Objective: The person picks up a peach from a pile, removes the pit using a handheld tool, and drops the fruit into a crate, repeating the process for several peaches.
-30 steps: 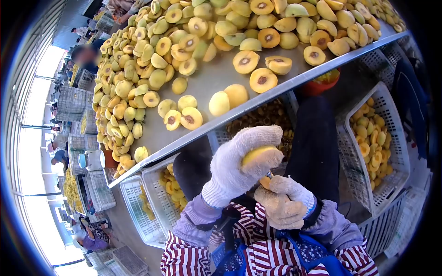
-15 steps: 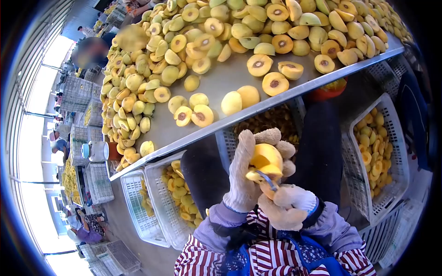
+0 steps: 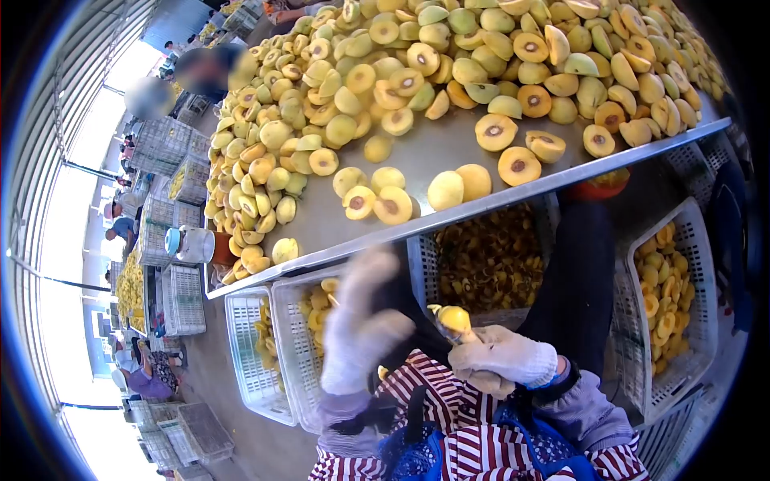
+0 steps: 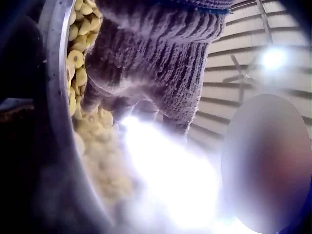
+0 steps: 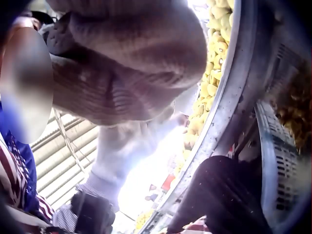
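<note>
My right hand, in a whitish knit glove, grips a pitting tool with a short wooden handle. A yellow lump of peach flesh sits at its metal tip. My gloved left hand is blurred, fingers extended and thumb apart, beside the left crate of peach halves. It shows no fruit in its grasp. In the left wrist view the left glove hides most of its fingers. The right wrist view shows the back of the right glove; the tool is hidden there.
A metal-edged table piled with peach halves stands ahead. Below it, between the knees, is a crate of brownish scraps. Another crate of peach halves stands at the right. An orange bucket is under the table edge.
The left hand held a peach half against the tool, then swung left to the crate without the peach. The right hand keeps the tool, now with a yellow lump at its tip. The view has shifted.
</note>
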Demonstrator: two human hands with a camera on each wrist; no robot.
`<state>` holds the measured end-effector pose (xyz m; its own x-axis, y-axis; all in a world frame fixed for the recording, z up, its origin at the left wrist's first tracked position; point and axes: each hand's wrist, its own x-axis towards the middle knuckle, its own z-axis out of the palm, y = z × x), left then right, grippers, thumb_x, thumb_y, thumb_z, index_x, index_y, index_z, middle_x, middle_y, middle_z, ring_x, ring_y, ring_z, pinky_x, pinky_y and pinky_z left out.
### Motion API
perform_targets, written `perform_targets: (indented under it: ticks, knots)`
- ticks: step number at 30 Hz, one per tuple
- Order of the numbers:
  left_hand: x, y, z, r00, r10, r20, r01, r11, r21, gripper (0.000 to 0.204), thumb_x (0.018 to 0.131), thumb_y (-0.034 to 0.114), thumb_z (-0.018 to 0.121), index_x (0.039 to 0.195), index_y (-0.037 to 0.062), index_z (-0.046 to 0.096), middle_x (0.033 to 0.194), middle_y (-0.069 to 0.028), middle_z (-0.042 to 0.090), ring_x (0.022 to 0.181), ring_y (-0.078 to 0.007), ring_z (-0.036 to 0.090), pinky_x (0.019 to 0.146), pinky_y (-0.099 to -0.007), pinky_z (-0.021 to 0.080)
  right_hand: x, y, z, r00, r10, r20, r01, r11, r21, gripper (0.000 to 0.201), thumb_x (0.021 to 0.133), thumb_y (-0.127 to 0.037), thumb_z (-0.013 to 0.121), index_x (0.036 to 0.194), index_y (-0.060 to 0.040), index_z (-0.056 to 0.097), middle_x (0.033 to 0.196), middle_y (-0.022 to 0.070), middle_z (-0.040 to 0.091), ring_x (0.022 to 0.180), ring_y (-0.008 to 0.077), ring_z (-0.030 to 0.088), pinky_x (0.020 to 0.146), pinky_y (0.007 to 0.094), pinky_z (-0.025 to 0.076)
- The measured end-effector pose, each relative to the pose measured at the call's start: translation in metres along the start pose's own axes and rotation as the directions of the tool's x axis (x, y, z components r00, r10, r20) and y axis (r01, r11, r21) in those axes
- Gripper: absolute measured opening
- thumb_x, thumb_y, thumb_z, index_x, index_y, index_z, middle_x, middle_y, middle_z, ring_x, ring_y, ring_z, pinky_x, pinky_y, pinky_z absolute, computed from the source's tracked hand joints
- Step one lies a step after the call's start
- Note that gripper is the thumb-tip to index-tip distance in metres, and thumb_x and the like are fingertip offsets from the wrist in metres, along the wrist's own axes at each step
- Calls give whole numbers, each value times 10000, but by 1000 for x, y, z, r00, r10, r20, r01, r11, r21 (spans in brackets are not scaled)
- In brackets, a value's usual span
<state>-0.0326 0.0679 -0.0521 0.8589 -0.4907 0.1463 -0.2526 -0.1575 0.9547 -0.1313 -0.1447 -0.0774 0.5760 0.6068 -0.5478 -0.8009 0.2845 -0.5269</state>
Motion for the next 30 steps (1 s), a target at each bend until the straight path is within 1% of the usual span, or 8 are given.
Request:
perform_targets:
  ticks: [4,6,10,15,18,24,26,30]
  knots:
    - [22,-1,52,903,261,342,-325,934,148,347,771,67,760,1106,46,670,1052,-99,690,1002,-315,655,951,-393,499,10,15,-6,994,-76,-73,56,967,-249,364,927,-478,626,874,-121,575,543,-34,502,404,69,452,382,219,329]
    - [19,10,64,975,-132,180,154,981,-114,324,783,123,759,1093,74,676,1081,-103,678,1010,-315,647,944,-396,501,10,9,-3,983,-42,-180,-27,932,-362,370,923,-480,636,922,-112,596,578,-41,528,466,68,506,440,225,384]
    - [66,19,38,804,341,487,-480,855,195,317,802,147,758,1104,78,689,1203,-126,639,1187,-321,583,988,-414,472,17,16,-6,927,-176,-331,28,912,-409,332,931,-394,625,1024,-75,630,607,3,571,504,75,535,476,232,426]
    - [120,-69,1,984,173,-31,-65,522,851,465,821,277,707,1250,161,570,1234,-128,624,1131,-343,589,904,-424,509,19,27,-17,887,-300,-352,259,953,-159,331,947,-384,623,1031,-65,591,640,1,566,483,70,498,442,214,378]
    - [149,-71,-4,920,-390,-45,179,315,932,579,776,335,736,1287,168,521,1222,-109,627,1136,-331,600,920,-444,498,14,12,-14,902,-235,-362,196,970,-142,321,959,-291,601,1101,-7,549,710,67,631,517,102,562,483,214,437]
    - [151,-72,-9,916,-392,78,158,534,831,545,786,339,752,1257,154,550,1191,-135,646,1132,-328,621,932,-442,488,12,5,-4,847,-404,-345,410,910,-57,279,906,-167,657,1087,5,533,765,90,652,537,108,587,509,218,468]
    - [147,-63,-8,885,-459,-82,371,586,720,537,775,314,770,1225,112,559,1170,-165,648,1120,-317,626,944,-414,481,10,3,3,827,-417,-376,428,902,-58,288,892,-128,671,1102,6,526,778,89,655,544,99,590,516,214,470]
    - [113,-64,4,925,-247,-288,329,901,284,530,805,188,753,1261,83,505,1101,-122,646,971,-268,670,835,-393,560,15,18,-1,766,-515,-386,523,847,-92,323,879,-110,700,1126,-2,522,784,68,650,550,69,581,519,207,463]
